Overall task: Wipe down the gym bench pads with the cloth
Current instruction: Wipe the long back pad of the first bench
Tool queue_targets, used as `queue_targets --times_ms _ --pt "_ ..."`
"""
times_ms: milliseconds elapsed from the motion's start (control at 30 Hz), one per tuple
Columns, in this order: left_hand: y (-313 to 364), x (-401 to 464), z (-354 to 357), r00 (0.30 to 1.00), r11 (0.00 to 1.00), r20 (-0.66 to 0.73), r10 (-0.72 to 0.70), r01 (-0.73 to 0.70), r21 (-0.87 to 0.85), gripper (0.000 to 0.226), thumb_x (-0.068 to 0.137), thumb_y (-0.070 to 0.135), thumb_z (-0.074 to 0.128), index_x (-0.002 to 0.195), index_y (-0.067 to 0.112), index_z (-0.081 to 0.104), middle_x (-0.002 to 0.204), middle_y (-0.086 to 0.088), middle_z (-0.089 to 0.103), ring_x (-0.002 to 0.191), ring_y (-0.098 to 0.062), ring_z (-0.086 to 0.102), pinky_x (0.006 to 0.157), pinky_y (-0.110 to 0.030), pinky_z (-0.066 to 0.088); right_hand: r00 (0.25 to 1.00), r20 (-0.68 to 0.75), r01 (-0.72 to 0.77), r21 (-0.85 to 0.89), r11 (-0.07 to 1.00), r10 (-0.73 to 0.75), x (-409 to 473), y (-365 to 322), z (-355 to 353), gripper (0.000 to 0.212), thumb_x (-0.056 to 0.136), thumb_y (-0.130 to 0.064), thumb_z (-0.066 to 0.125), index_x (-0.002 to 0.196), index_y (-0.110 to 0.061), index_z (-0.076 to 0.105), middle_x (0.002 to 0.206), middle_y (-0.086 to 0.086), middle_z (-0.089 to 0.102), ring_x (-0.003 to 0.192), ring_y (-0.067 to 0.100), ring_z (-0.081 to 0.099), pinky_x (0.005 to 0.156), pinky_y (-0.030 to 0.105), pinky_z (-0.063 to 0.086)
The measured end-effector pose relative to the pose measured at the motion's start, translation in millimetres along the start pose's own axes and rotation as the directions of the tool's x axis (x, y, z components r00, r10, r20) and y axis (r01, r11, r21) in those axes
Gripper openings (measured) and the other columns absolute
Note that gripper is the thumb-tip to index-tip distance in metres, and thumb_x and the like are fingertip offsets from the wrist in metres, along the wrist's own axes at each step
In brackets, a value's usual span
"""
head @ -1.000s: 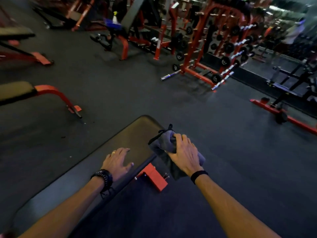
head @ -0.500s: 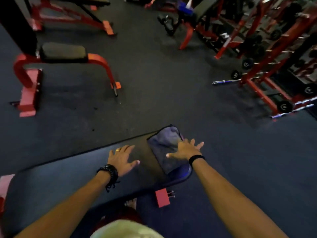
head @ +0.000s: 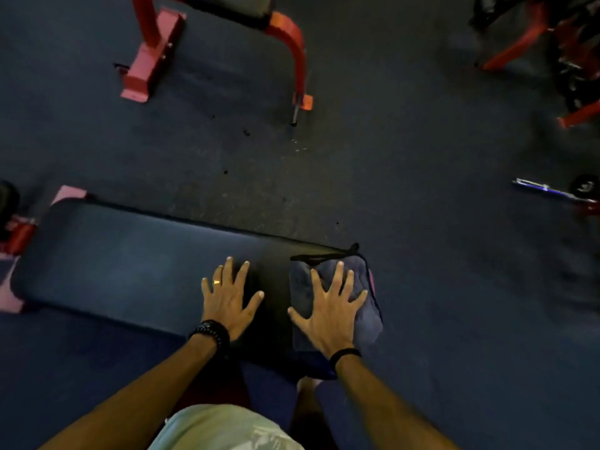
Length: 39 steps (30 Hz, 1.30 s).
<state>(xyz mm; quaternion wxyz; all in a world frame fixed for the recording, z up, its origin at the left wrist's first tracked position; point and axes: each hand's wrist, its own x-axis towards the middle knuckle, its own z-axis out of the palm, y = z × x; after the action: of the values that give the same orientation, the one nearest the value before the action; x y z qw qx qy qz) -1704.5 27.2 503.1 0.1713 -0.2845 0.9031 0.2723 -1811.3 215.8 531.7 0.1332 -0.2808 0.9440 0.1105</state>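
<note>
- The grey-blue folded microfibre cloth with black edging (head: 367, 319) lies on the right end of the long dark padded bench surface (head: 113, 271), its far corner at the pad's edge.
- The right hand (head: 329, 315) presses flat on the cloth — fingers straight and spread, nothing pinched.
- The left hand (head: 227, 305) rests flat on the bare pad just beside the cloth, fingers splayed, its grip loose and empty; a gold ring (head: 216, 282) shows on one finger.
- Beyond, on the dark rubber floor (head: 422, 190), stands a red-framed bench (head: 285, 37).
</note>
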Motion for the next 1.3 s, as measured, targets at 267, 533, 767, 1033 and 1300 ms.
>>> queue_targets --times_ms 267,533,767,1033,1300 --pt "25.9 -8.1 74.4 0.942 0.961 -0.194 -0.274 0.258 -0.102 0.074 0.088 0.065 0.007 0.156 0.035 0.008 0.165 -0.004 -0.003 0.151 -0.03 -0.002 0.119 -0.058 -0.002 0.95 -0.206 0.242 0.009 0.97 -0.235 81.3 18.9 -9.6 0.066 0.084 -0.079 0.039 0.127 -0.033 0.056 0.136 0.017 0.048 0.118 0.042 0.047 0.093 0.063 0.039" --pt "36.5 -6.7 93.4 0.88 0.932 -0.313 -0.358 0.315 -0.181 0.065 0.094 0.061 0.01 0.155 0.04 0.006 0.165 0.004 -0.002 0.152 -0.023 -0.004 0.12 -0.054 -0.006 0.664 -0.156 0.738 -0.018 0.675 -0.731 -3.2 106.3 17.5 0.049 0.083 -0.063 0.054 0.125 -0.037 0.053 0.139 0.006 0.043 0.124 0.033 0.044 0.091 0.055 0.037" --pt "33.6 -8.7 100.5 0.854 0.936 -0.385 -0.351 0.305 -0.176 0.062 0.096 0.061 0.02 0.154 0.041 0.013 0.165 0.004 0.005 0.152 -0.023 0.003 0.121 -0.052 -0.001 0.922 -0.032 0.386 0.174 0.906 -0.386 140.5 18.4 -27.0 0.053 0.092 -0.062 0.045 0.128 -0.024 0.048 0.127 0.013 0.05 0.115 0.034 0.051 0.092 0.051 0.045" --pt "32.7 -6.2 100.3 0.853 0.935 -0.385 -0.352 0.304 -0.181 0.063 0.096 0.062 0.021 0.155 0.041 0.013 0.165 0.005 0.003 0.152 -0.021 0.0 0.121 -0.053 -0.002 0.848 -0.18 0.511 0.034 0.859 -0.498 55.2 113.4 -4.4 0.05 0.086 -0.061 0.051 0.128 -0.034 0.053 0.14 0.01 0.04 0.12 0.037 0.043 0.083 0.052 0.045" --pt "33.0 -6.9 100.1 0.846 0.931 -0.39 -0.363 0.319 -0.175 0.062 0.096 0.06 0.024 0.154 0.041 0.014 0.165 0.006 0.003 0.152 -0.02 0.0 0.121 -0.054 0.001 0.882 0.112 0.381 0.403 0.832 -0.458 184.9 -14.8 -23.9 0.041 0.093 -0.055 0.051 0.12 -0.023 0.054 0.112 0.009 0.058 0.102 0.031 0.057 0.078 0.035 0.035"
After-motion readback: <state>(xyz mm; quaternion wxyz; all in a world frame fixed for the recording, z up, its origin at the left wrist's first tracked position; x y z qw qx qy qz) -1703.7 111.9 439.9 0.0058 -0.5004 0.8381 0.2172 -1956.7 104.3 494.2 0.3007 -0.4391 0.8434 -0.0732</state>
